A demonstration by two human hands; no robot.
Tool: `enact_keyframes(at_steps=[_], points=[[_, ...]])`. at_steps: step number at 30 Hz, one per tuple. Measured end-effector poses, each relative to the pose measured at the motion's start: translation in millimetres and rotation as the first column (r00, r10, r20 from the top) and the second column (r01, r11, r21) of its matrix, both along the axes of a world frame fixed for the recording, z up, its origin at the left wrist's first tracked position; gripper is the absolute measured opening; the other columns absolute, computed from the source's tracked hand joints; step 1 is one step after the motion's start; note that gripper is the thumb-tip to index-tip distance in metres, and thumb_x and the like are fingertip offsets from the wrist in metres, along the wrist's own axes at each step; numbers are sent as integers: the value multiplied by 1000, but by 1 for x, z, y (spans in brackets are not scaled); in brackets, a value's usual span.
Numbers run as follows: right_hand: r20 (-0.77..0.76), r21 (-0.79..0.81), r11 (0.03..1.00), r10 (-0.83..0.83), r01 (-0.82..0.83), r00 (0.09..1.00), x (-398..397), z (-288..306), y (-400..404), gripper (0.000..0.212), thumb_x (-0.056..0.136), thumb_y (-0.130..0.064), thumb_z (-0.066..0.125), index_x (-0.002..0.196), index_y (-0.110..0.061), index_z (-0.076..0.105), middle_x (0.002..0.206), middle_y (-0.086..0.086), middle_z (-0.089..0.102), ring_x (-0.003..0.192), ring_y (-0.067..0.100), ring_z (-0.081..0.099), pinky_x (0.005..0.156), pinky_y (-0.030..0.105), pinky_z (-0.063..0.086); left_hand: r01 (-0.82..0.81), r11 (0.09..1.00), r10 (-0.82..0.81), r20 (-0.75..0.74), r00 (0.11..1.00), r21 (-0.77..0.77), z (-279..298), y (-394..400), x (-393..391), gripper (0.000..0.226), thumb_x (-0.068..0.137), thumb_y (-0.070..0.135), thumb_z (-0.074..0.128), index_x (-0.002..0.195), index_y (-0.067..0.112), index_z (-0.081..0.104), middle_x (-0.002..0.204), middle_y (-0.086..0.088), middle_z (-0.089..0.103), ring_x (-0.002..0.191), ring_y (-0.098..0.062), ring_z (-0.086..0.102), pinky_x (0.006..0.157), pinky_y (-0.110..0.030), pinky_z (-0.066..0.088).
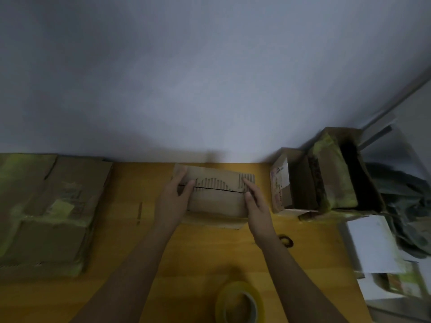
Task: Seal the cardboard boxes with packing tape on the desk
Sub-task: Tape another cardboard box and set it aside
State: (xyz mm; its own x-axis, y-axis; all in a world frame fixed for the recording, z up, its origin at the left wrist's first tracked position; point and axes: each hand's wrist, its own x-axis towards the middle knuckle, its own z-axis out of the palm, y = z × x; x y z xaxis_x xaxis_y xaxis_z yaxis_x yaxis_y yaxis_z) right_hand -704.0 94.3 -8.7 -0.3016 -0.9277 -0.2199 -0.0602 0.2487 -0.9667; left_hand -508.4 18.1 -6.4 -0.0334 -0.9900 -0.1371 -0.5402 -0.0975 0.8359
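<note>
Pale grey-blue wall [210, 78] fills the upper half of the view, and below it runs a yellow-orange wooden bench [130, 241]. At the middle of the bench, close to the wall, sits a small cardboard box [217, 194] with its two top flaps folded down so that they meet along a dark seam; part of the outer paper is torn away, showing the ribbed corrugation. A person reaches in with both bare arms. The left hand [173, 201] grips the left end of the box, fingers curled over the far flap and the thumb lying near the seam. The right hand [255, 201] holds the right end, fingers laid along that edge and thumb on the near flap. A roll of yellowish packing tape [240, 301] lies flat on the bench near the front edge, well apart from both hands. To the left is a stack of flattened cardboard [46, 210] with old yellowed tape on it. To the right stand several open cartons [326, 178], blurred, beside white papers [370, 243].
</note>
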Motion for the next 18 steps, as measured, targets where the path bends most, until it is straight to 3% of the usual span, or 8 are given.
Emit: enact_keyframes(at_steps=[3,5,7,9,12,13,15,18], points=[[-137,-63,994,-97,89,986,-25,-7,9,31,105,-26,40,135,-33,47,130,-26,43,119,-16,41,95,14,40,19,1000,-18,-34,999,21,5,15,-25,44,98,38,51,141,33,47,145,10,45,126,-13,47,91,-25,43],[-248,-57,993,-119,108,962,-36,-18,15,37,102,-39,40,138,-33,47,140,-14,45,132,3,39,106,29,38,7,1000,-7,-17,1000,7,2,17,-37,42,99,39,49,140,32,48,143,9,47,121,-11,49,84,-23,41],[-295,-11,993,-117,119,948,-38,-27,19,43,99,-47,40,138,-31,48,142,-7,44,133,11,40,108,37,39,31,999,-28,84,996,-35,-3,15,-43,41,98,44,46,136,29,45,138,3,47,113,-13,50,78,-27,43],[-284,-2,991,-131,136,950,-40,-26,18,41,99,-49,43,134,-28,52,138,-4,48,129,13,43,105,37,42,12,1000,-11,91,996,-9,-7,11,-45,45,97,45,48,134,21,39,132,-3,45,109,-20,52,75,-33,48],[-152,-22,981,-192,191,970,-46,-19,9,19,98,-33,55,109,-22,65,117,1,61,110,12,57,84,24,49,-31,984,51,-113,992,173,-13,6,-44,64,95,44,52,146,19,23,129,-1,46,107,-19,54,76,-30,48],[-75,-21,973,-233,232,970,-47,-15,5,8,96,-24,59,100,-21,66,108,0,65,102,10,60,76,18,50,1,974,33,-148,988,227,-14,4,-44,63,96,44,50,148,19,23,127,2,48,107,-18,54,74,-27,47],[17,-15,949,-315,315,949,-47,-12,0,9,92,-12,65,91,-20,68,99,-4,66,94,4,61,70,13,51,66,963,-31,-135,990,261,-15,2,-44,51,99,44,44,142,18,35,118,3,54,105,-21,57,64,-22,44],[2,-12,930,-367,367,930,-45,-11,-2,14,92,-9,66,87,-22,67,96,-8,65,94,5,60,74,14,50,63,968,-31,-134,990,244,-10,8,-50,45,101,41,41,139,17,40,112,4,52,96,-18,54,61,-21,41]])
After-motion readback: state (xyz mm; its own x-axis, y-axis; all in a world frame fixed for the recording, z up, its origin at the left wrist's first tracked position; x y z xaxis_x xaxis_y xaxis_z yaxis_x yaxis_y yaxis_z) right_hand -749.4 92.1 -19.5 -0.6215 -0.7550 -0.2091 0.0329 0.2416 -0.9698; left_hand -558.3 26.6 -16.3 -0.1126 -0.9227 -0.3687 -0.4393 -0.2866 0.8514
